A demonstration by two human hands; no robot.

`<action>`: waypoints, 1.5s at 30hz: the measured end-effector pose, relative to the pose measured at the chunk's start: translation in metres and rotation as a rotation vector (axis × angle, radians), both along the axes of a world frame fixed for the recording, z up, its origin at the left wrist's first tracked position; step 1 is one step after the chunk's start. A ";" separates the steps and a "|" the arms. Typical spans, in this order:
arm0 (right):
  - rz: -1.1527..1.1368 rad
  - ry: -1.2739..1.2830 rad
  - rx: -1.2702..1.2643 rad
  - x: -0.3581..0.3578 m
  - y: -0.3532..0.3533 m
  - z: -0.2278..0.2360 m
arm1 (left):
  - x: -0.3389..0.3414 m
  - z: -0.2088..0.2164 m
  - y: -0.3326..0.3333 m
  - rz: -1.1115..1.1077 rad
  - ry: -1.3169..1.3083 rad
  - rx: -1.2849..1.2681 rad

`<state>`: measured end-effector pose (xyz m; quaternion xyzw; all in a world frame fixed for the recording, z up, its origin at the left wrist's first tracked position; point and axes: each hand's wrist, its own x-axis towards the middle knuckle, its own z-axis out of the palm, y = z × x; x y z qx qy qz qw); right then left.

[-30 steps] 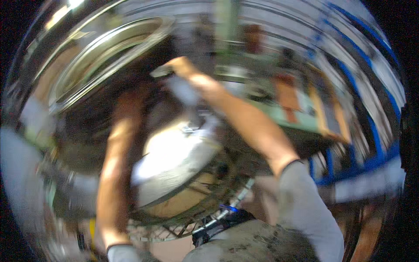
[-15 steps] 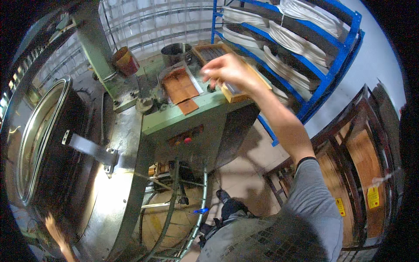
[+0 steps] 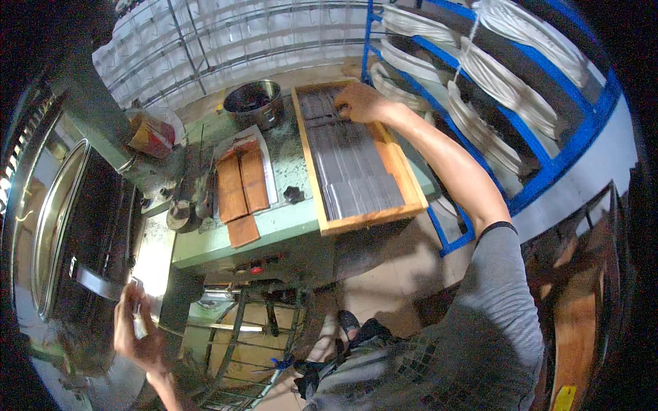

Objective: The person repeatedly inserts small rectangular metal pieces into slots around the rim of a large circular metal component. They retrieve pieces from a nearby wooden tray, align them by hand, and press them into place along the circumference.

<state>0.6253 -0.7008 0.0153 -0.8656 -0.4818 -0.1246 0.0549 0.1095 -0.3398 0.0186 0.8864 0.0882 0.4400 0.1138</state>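
Over the far end of a long wooden tray (image 3: 322, 223), my right hand (image 3: 360, 104) bends its fingers down in a pinch among flat dark grey strips (image 3: 353, 171). Whether a strip is between those fingertips is hidden. My left hand (image 3: 142, 339) is raised at the lower left, fingers curled, with something small and pale showing between them. It is close to the end of a curved metal handle (image 3: 101, 282) on the dark round machine (image 3: 86, 226); I cannot tell if they touch.
Brown pads (image 3: 241, 181) lie on the green bench (image 3: 205, 248) left of the tray. A metal pot (image 3: 253, 108) and a red-yellow bucket (image 3: 152, 133) stand behind. At the right rises a blue rack (image 3: 548, 147) with white cloth-like bundles (image 3: 497, 89). A metal frame (image 3: 236, 342) stands below.
My right hand has come down onto the strips at the tray's far end. My left hand has risen from the lower left toward the metal handle. The view has shifted, showing more of the tray.
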 end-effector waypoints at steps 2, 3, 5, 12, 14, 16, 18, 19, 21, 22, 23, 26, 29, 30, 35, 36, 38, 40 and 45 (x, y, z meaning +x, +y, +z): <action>0.047 -0.006 -0.055 0.005 0.003 0.001 | 0.041 0.013 -0.042 -0.045 0.031 0.074; 0.057 0.000 -0.094 0.006 0.003 0.002 | 0.058 0.017 -0.061 -0.067 0.011 0.014; 0.045 0.035 -0.159 0.007 0.000 0.001 | 0.087 0.026 -0.089 -0.128 0.060 0.024; 0.267 -0.044 -0.117 0.020 -0.010 -0.010 | 0.170 0.031 -0.149 -0.410 0.093 -0.141; 0.291 -0.039 -0.140 0.024 -0.008 -0.009 | 0.190 0.026 -0.162 -0.437 0.096 -0.248; 0.319 -0.047 -0.174 0.026 -0.004 -0.005 | 0.208 0.019 -0.174 -0.447 0.175 -0.489; 0.340 -0.038 -0.185 0.027 -0.002 0.001 | 0.230 0.013 -0.185 -0.534 0.219 -0.916; 0.354 -0.034 -0.183 0.027 -0.001 0.003 | 0.240 0.010 -0.190 -0.567 0.233 -1.148; 0.371 0.007 -0.137 0.026 -0.003 0.006 | 0.260 0.005 -0.198 -0.599 0.265 -1.389; 0.374 0.021 -0.103 0.026 -0.005 0.006 | 0.268 0.002 -0.202 -0.614 0.250 -1.534; 0.342 0.052 -0.099 0.026 -0.007 0.005 | 0.278 -0.001 -0.206 -0.624 0.234 -1.651; 0.272 0.111 -0.082 0.024 -0.013 0.005 | 0.303 -0.013 -0.214 -0.630 0.207 -1.840; 0.253 0.130 -0.042 0.018 -0.016 0.012 | 0.331 -0.022 -0.219 -0.658 0.191 -1.949; 0.234 0.145 -0.008 0.013 -0.017 0.017 | 0.339 -0.024 -0.222 -0.676 0.164 -1.998; 0.307 0.280 0.270 -0.040 -0.019 0.042 | 0.360 -0.028 -0.241 -0.725 -0.080 -2.091; 0.325 0.286 0.263 -0.053 -0.019 0.047 | 0.360 -0.027 -0.242 -0.776 -0.127 -2.150; 0.381 0.197 0.270 -0.080 -0.009 0.050 | 0.354 -0.024 -0.243 -0.821 -0.258 -2.229; 0.428 0.019 0.276 -0.105 -0.001 0.053 | 0.342 -0.020 -0.240 -0.826 -0.327 -2.274; 0.511 0.037 0.324 -0.156 0.003 0.074 | 0.271 -0.006 -0.215 -1.031 -0.305 -2.374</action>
